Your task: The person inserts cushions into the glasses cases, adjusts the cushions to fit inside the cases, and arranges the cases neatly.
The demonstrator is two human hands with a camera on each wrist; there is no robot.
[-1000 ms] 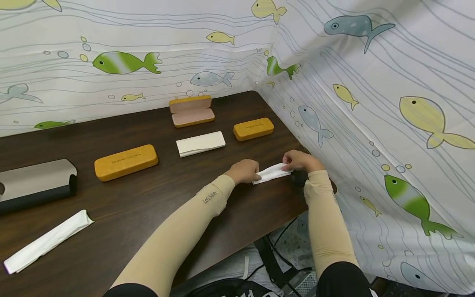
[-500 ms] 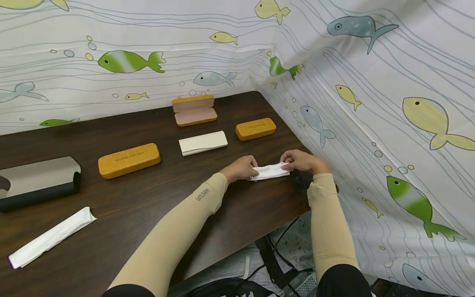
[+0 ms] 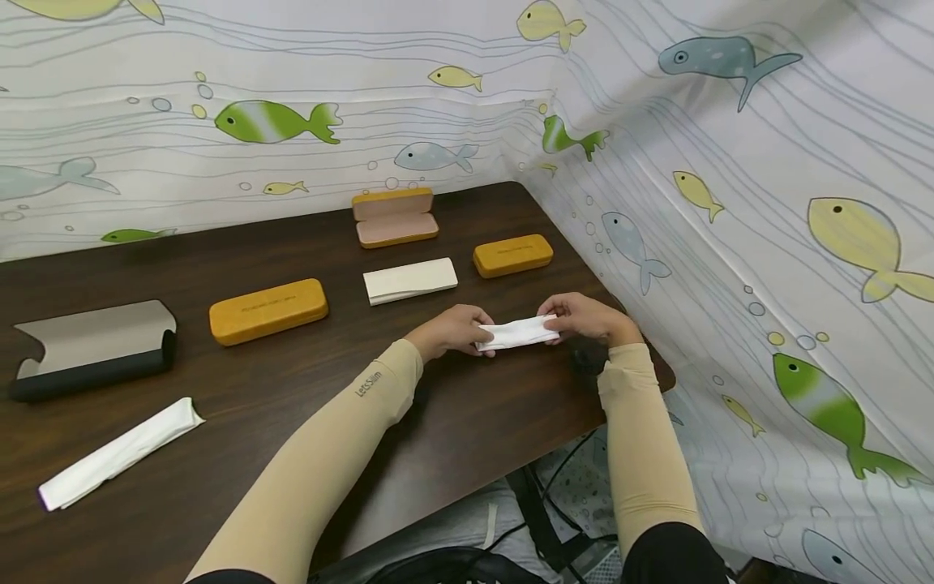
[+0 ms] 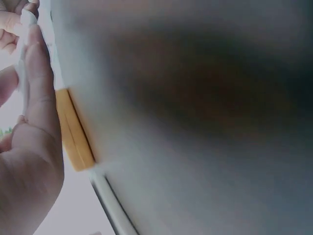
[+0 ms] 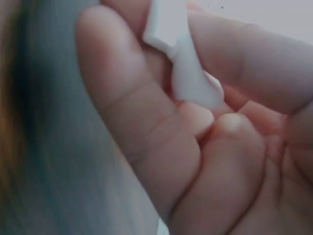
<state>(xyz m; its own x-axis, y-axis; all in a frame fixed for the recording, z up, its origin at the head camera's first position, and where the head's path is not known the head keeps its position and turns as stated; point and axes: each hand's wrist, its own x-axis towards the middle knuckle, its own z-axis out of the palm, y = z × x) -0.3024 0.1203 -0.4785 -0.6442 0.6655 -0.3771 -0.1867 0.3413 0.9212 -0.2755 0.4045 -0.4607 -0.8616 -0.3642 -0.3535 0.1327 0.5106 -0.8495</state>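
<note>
A folded white cloth strip is stretched between both hands over the right part of the table. Its left end is pinched by the fingers of my left hand. My right hand pinches the other end between thumb and fingers. In the right wrist view the white cloth lies between the fingertips, partly hidden by them. The left wrist view has the left hand along the cloth's edge, with much of that view blurred. A cream folded piece lies just beyond the hands.
Two closed yellow glasses cases and an open one, the open case with pink lining, stand on the dark table. At left are a black case with grey inside and another folded white strip. Fish-printed curtain borders the table.
Both hands have moved left over the table with the white cloth, which looks flatter and straighter between them. The head view has turned slightly left. The cases have stayed where they were.
</note>
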